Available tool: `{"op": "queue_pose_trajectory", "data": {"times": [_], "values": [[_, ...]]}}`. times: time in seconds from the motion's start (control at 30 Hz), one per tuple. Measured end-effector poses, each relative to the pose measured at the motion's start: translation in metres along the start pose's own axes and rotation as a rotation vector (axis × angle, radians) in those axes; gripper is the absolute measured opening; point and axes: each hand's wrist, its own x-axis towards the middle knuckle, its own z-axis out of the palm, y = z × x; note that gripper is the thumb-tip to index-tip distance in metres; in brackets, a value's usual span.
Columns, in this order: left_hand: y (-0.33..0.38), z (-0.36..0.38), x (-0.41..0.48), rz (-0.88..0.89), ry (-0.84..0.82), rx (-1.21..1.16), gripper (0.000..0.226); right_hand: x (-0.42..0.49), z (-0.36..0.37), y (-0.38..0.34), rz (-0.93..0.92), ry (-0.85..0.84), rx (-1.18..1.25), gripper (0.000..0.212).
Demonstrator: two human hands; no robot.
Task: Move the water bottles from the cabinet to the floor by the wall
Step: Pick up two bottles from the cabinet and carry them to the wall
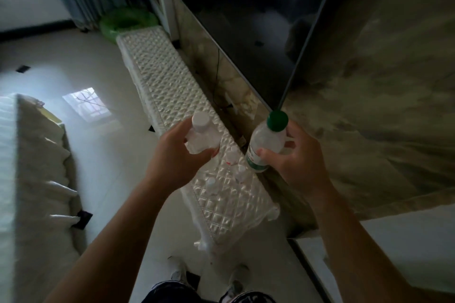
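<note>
Shoes [235, 286] on floor, frame bottom. Left hand [176, 155] grip clamped on white-capped bottle [202, 136]; right hand [299, 163] grip clamped on green-capped bottle [267, 141]. Both held above quilted cabinet [172, 86]; more bottles [237, 171] standing there.

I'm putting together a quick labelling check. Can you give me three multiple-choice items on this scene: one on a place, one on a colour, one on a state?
1. Where do the spare bottles stand?
A. on the white cabinet
B. in a sink
C. on a chair

2. What colour is the cap of the right-hand bottle?
A. white
B. red
C. green

3. What is the left hand doing?
A. hanging idle
B. gripping the white-capped bottle
C. pressing flat on the cabinet

Answers:
1 A: they stand upright on its quilted top.
2 C: the cap above the right hand is green.
3 B: its fingers curl round the bottle's body.
</note>
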Motion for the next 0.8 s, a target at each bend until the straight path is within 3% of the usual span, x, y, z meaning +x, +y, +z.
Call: {"op": "queue_pose_trajectory", "data": {"times": [0.37,0.8], "values": [[-0.051,-0.099,-0.017,-0.025,0.163,-0.031,0.069,0.019,0.085,-0.075,-0.084,-0.141,0.025,0.048],[-0.169,-0.272,-0.01,-0.066,0.266,-0.073,0.072,0.058,0.275,-0.18,-0.064,-0.197,0.059,0.051]]}}
